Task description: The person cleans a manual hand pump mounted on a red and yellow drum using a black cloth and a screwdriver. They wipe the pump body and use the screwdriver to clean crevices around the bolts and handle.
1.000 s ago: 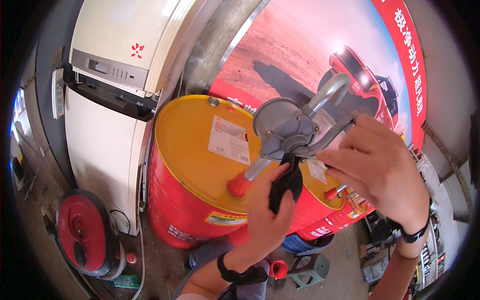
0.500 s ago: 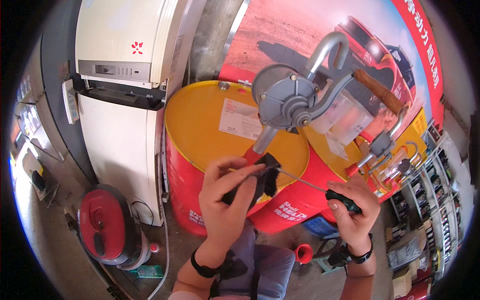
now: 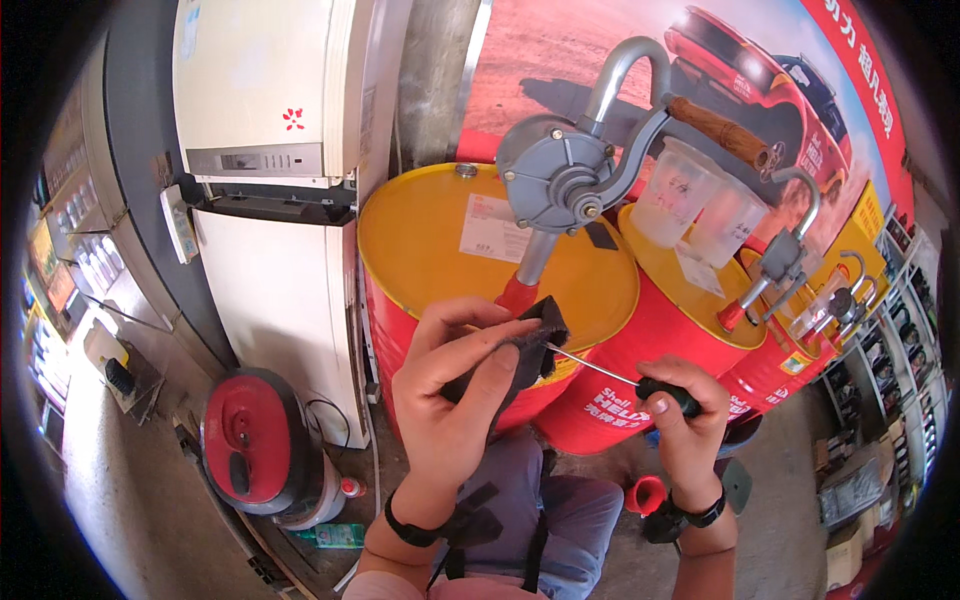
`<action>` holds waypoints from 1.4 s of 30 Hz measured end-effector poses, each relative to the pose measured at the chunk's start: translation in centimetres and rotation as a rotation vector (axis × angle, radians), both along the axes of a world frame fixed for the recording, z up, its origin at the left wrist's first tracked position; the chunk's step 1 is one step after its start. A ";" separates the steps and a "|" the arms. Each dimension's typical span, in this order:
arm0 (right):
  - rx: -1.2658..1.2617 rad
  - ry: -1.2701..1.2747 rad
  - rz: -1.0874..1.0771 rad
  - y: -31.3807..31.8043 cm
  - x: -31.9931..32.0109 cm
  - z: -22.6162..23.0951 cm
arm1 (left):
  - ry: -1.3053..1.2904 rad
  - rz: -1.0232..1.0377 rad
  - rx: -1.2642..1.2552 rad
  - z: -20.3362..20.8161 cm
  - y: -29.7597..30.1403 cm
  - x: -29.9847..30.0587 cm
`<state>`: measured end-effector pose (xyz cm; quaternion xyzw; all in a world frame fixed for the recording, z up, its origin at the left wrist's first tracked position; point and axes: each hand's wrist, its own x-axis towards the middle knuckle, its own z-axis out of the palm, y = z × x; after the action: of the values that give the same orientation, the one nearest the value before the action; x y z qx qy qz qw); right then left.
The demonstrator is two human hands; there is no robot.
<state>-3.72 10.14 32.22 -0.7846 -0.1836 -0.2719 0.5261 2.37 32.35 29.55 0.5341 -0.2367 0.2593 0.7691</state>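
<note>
My left hand [image 3: 445, 420] is closed on a dark black piece [image 3: 543, 328], held up in front of the nearest drum. It looks folded or hollow at its right end; its kind is not clear. Right of it, my right hand [image 3: 692, 430] grips the dark handle of a screwdriver [image 3: 600, 369]. The thin metal shaft points left and slightly up, its tip at the black piece's right end. Whether the tip goes inside cannot be made out. Fingers and palm hide part of the black piece. Dark bands circle both wrists.
Red drums with yellow tops [image 3: 420, 235] stand ahead, one bearing a grey hand-crank pump [image 3: 560, 175]. Clear plastic jugs [image 3: 672, 195] sit on another. A cream cabinet [image 3: 275, 320] and a red-and-black machine [image 3: 245, 440] are at left; a red funnel [image 3: 647, 494] is low down.
The view has shifted, so the drums and cabinet sit further right in it. Both hands keep their grips. My right hand and the screwdriver are slightly closer to my left hand.
</note>
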 end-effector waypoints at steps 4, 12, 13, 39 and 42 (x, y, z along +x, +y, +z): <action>-0.187 -0.179 -0.124 0.3 -0.6 0.3 | -0.047 0.057 0.038 0.3 -0.6 0.1; -0.303 -0.274 -0.175 0.4 -0.5 0.5 | -0.061 0.151 0.135 0.9 0.4 0.2; -0.298 -0.276 -0.163 0.5 -0.3 0.4 | -0.035 0.137 0.128 1.0 0.4 0.2; -0.362 -0.402 -0.198 3.0 1.5 -0.4 | -0.460 0.584 0.558 1.7 -0.9 3.8; -0.352 -0.394 -0.172 3.5 2.0 -0.4 | -0.451 0.651 0.543 1.8 -0.4 4.6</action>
<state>-1.67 13.65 31.85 -0.8087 -0.2594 -0.4270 0.3106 6.94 31.90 31.37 0.6924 -0.2773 0.5248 0.4103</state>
